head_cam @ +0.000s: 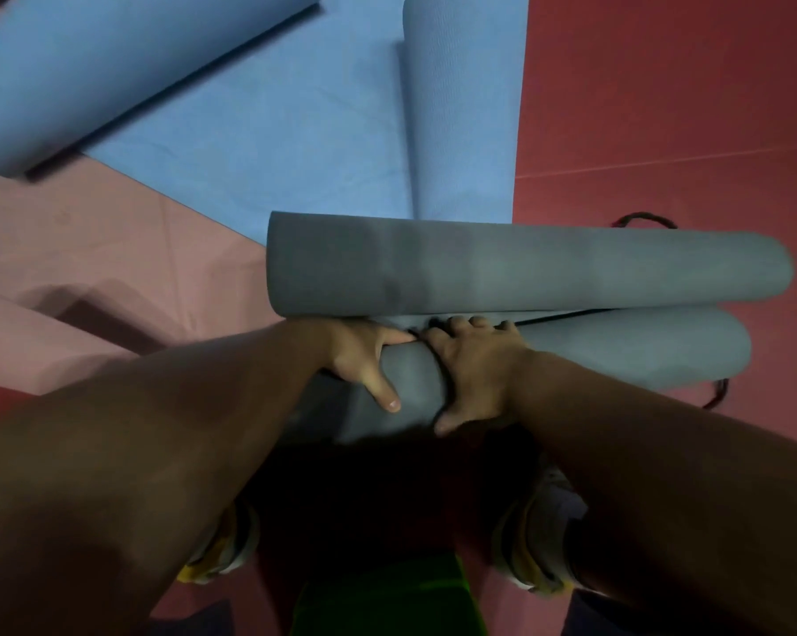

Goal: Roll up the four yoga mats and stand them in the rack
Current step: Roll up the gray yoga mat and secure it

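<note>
A grey yoga mat (525,268) lies across the floor in front of me, curled into rolls at both its far and its near side. My left hand (364,355) and my right hand (470,364) sit side by side on the near roll (640,346), fingers curled over its top into the gap between the rolls, thumbs spread on its near face. A blue mat (272,130) lies flat beyond, with a rolled end at upper left (89,71) and another at top centre (456,84). A pink mat (112,250) lies at left, partly under the blue one.
The floor is red padding (663,107). A dark cord (647,218) pokes out behind the grey mat at right, another loop (715,397) by its near end. My shoes (534,543) and a green patch (387,599) show below. No rack is in view.
</note>
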### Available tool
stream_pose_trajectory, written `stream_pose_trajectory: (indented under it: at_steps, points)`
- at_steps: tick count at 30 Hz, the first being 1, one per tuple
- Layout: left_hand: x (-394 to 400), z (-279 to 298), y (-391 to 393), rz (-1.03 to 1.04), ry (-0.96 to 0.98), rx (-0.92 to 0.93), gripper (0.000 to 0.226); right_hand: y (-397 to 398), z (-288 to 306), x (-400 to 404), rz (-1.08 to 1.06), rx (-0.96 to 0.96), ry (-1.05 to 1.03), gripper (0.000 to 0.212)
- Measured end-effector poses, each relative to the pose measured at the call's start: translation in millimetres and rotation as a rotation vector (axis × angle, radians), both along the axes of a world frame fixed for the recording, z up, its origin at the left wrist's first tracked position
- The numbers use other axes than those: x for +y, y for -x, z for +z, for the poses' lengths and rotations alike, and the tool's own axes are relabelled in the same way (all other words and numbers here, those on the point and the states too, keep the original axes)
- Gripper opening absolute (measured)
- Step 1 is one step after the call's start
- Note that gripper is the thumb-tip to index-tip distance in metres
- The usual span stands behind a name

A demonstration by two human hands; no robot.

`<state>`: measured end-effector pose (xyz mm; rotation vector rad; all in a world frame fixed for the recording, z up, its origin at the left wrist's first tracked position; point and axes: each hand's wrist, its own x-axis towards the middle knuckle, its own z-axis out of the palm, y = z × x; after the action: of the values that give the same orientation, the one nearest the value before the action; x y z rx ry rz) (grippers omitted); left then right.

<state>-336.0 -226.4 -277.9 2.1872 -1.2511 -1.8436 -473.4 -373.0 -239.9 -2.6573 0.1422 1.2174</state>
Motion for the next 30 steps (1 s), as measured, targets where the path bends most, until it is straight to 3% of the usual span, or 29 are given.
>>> stream_pose_trajectory:
  at_steps: [4,7,14,18,20,22,26,30]
  points:
    - [-1.8,5.0,0.8,0.045,-0.004,0.014,0.102,1.6,-9.6,-0.3,0.000,0.022,0.008,0.133]
    - [-1.3,12.3,4.8,0.109,0.054,-0.068,0.100,-3.5,-11.9,-8.7,-0.061,0.017,-0.033,0.117]
    - [11.7,18.6,43.4,0.058,0.245,-0.537,0.073,-10.2,-12.5,-10.6,-0.075,-0.069,0.060,0.104]
    - [16.5,8.7,70.5,-0.066,0.159,-0.719,0.131,-17.9,-14.2,-16.2,-0.148,-0.098,0.015,0.091]
    - [15.7,0.3,69.1,-0.112,0.122,-0.762,0.141,-16.9,-15.1,-11.4,-0.151,-0.110,0.028,0.084]
    - [12.0,-7.0,61.4,-0.101,0.119,-0.768,0.137,-12.7,-14.5,-3.5,-0.109,-0.124,0.066,0.096]
    - [-3.5,-6.8,30.7,-0.091,0.175,-0.679,0.129,3.3,-17.9,0.8,-0.016,-0.121,0.163,0.146]
    - [-20.1,17.6,-15.1,-0.051,0.084,-0.331,0.114,-5.7,-17.4,-6.6,-0.080,-0.227,0.132,0.137]
